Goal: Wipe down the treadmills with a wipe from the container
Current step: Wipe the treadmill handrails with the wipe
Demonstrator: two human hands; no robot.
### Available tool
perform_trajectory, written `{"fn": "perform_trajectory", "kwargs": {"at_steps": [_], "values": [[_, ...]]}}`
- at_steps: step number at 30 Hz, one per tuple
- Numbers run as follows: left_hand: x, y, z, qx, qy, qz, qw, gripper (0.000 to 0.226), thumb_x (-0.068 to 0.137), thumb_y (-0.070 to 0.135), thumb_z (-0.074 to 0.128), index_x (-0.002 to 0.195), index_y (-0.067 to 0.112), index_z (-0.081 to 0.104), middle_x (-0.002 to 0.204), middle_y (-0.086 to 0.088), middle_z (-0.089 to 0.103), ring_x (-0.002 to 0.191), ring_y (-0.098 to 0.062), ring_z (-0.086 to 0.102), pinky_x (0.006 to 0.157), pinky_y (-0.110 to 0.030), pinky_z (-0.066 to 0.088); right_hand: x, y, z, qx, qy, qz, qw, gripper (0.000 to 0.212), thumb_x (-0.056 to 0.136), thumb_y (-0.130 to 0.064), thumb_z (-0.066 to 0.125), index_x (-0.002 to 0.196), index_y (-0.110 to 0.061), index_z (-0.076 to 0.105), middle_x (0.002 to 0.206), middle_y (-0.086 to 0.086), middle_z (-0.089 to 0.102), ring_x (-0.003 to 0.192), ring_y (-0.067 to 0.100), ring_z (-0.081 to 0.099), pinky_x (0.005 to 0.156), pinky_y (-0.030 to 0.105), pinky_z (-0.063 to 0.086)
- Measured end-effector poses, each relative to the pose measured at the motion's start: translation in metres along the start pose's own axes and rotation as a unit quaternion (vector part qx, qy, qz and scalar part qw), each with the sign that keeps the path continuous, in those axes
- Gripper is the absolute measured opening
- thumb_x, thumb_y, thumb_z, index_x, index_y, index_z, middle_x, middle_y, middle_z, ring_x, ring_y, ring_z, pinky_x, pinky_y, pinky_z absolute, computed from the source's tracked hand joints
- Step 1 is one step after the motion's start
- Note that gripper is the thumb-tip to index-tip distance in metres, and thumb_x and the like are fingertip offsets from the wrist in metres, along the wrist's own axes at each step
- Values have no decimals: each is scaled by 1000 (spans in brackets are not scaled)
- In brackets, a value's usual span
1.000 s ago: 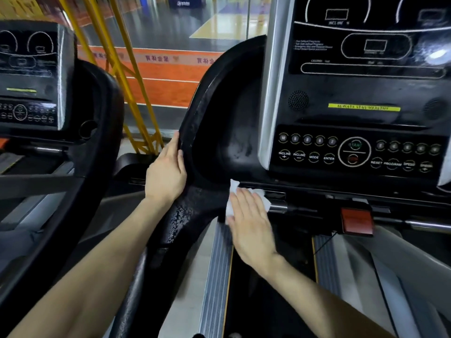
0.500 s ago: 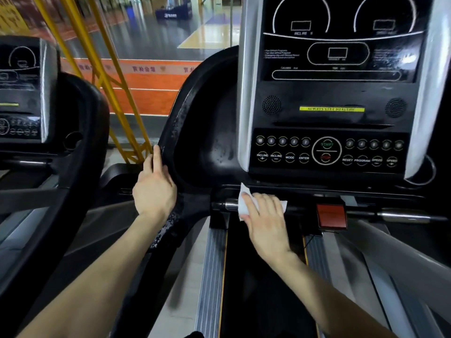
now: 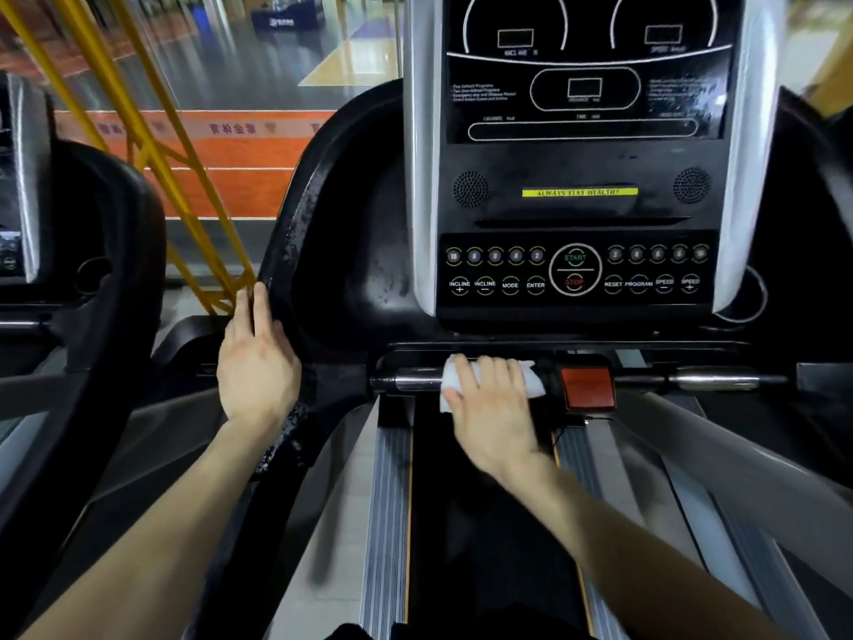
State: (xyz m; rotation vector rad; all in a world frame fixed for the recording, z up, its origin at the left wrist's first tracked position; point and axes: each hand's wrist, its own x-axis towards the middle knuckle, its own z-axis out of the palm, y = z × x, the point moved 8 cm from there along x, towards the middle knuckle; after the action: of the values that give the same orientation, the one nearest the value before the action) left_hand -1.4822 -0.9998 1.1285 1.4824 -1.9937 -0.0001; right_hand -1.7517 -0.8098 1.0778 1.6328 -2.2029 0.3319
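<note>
right hand was curled over the wipe, which was wrapped on the chrome grip bar under the console. left hand lay with fingers near straight along the edge of the black side frame, holding nothing; looked like bracing. container not in view.

step, my read: wiping the bar. to do it well, wrap the wipe right round the bar, not just over the top. twist while sliding so the underside gets done. firm squeeze, full length.

edges: the red stop block sat just right of the hand, with the wipe's end almost touching it. easy to knock, so stop short or go round it. left of the hand the bar ran bare to its black end cap, open travel there. above, the console lip was close over the knuckles. below, open gap down to the belt. second chrome grip sat beyond the red block; reaching it means lifting over.
</note>
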Motion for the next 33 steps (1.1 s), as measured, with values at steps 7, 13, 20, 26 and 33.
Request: {"fn": "perform_trajectory", "kwargs": {"at_steps": [7, 13, 20, 26, 33], "values": [[-17, 51, -2, 8, 13, 173, 985, 60, 86, -4, 48, 144, 2, 56, 165, -23, 40, 158, -41, 32, 130, -58, 24, 17, -58, -10, 69, -21, -126, 989, 63, 91, -12, 44, 154, -15, 47, 129, 6, 60, 114, 30, 57, 110, 43, 42], [-71, 137, 28, -49, -84, 292, 952, 42, 90, 11, 57, 130, 8, 69, 138, -10, 65, 136, -33, 56, 126, -49, 33, 2, 60, -88, 219, -29, 48, 974, 48, 97, -15, 40, 130, -28, 72, 117, 2, 71, 110, 29, 67, 98, 41, 50], [-102, 200, 80, 72, -224, 278, 931, 76, 86, 64, 56, 141, 11, 60, 129, -8, 69, 123, -30, 62, 112, -47, 44, -36, 207, -161, 229, 202, 186, 934, 36, 108, -12, 50, 141, -18, 62, 129, 0, 68, 116, 17, 62, 99, 32, 45], [-101, 205, 97, 143, -241, 206, 938, 70, 70, 56, 65, 129, 19, 61, 122, -1, 68, 118, -27, 61, 106, -44, 42, -50, 188, -20, 54, -67, -17, 996, 59, 92, -20, 46, 150, -9, 50, 139, 12, 61, 131, 36, 55, 122, 53, 33], [-96, 209, 111, 196, -210, 102, 952, 53, 65, 49, 89, 105, 23, 67, 102, 1, 72, 103, -29, 66, 95, -46, 44, -44, 223, -16, 36, -43, -135, 989, 54, 103, -18, 58, 155, -11, 45, 135, 6, 59, 122, 31, 57, 116, 43, 40]]}}
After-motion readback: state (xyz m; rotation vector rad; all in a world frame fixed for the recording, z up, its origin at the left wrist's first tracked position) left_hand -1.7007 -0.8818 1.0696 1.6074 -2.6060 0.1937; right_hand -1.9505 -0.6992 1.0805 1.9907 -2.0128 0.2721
